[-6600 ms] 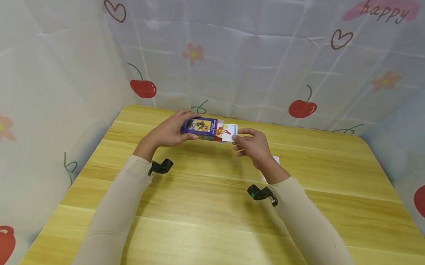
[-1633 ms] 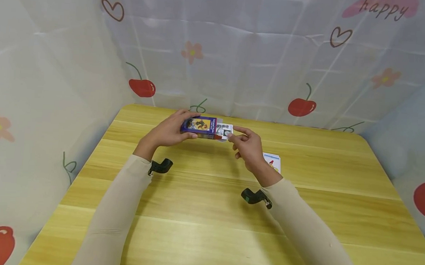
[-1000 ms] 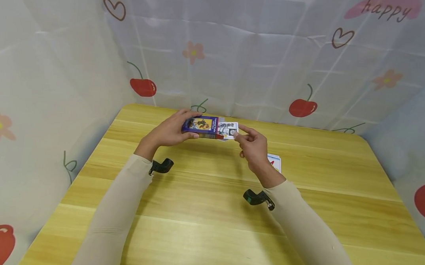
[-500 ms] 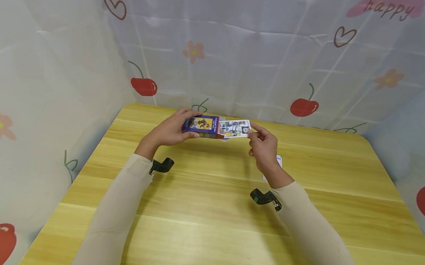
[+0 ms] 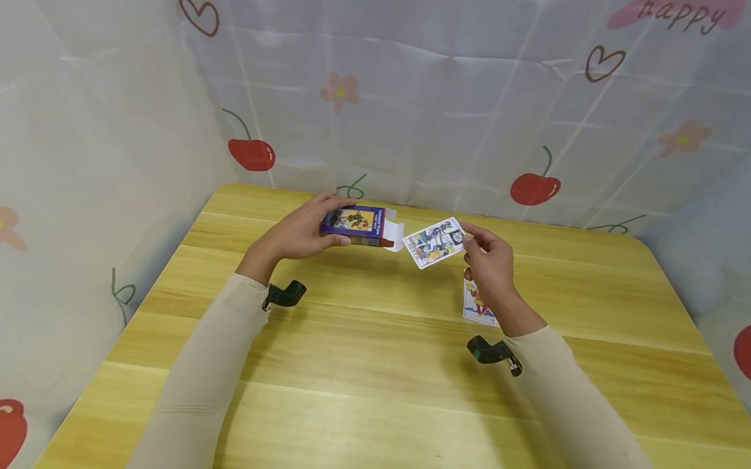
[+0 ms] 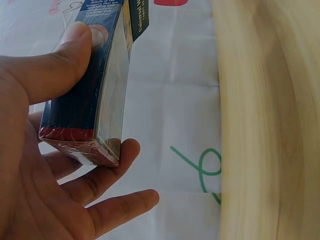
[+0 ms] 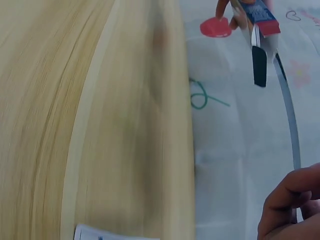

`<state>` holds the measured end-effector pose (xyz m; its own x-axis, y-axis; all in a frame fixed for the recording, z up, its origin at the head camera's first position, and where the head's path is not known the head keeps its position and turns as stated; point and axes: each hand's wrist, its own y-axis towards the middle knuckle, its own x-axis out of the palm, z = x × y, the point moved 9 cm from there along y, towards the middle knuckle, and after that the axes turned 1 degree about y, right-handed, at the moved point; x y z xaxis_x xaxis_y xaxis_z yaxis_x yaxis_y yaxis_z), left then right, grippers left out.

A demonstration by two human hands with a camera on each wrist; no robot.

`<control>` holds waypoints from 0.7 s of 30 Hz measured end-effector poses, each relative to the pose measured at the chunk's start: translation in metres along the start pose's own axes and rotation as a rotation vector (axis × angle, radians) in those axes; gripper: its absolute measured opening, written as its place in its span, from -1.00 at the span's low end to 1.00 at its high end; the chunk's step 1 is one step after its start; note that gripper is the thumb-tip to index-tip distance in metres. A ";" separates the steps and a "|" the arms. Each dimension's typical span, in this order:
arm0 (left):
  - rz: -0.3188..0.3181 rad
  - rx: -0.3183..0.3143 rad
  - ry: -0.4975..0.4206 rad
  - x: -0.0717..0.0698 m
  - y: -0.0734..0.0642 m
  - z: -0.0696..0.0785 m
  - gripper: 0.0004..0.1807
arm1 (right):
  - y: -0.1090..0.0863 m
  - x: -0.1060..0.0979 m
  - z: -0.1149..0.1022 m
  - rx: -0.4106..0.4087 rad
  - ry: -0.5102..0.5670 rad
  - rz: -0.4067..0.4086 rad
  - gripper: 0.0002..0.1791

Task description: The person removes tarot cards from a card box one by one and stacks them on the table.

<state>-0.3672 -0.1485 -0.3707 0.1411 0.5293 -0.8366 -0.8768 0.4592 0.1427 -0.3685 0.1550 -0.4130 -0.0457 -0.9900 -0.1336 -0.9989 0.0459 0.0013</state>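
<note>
legibly "universal waite" box (image 5: 354, 220), pinched card (image 5: 434, 243), "happy" backdrop (image 5: 444, 104)

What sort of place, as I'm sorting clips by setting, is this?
Probably a makeshift recording booth: a wood-grain table stands before white sheeting printed with cherries, which encloses three sides, and a black wrist camera sits on each arm.

The left hand (image 6: 37, 192) grips a dark blue printed box (image 6: 75, 107), its thumb (image 6: 62, 67) against one side. Beyond, a white sheet (image 6: 160, 110) meets a wooden tabletop (image 6: 270, 125).
</note>
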 end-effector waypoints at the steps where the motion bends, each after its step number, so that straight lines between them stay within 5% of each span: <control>1: 0.000 0.000 0.000 0.000 0.000 0.000 -0.19 | 0.000 -0.003 0.001 0.005 -0.020 -0.007 -0.60; 21: -0.004 -0.003 -0.009 0.001 0.001 -0.002 -0.19 | 0.015 -0.042 0.022 0.040 -0.537 -0.176 -0.61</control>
<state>-0.3692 -0.1487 -0.3729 0.1492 0.5338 -0.8324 -0.8775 0.4596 0.1374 -0.3815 0.2002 -0.4289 0.1406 -0.7768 -0.6139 -0.9899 -0.0979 -0.1029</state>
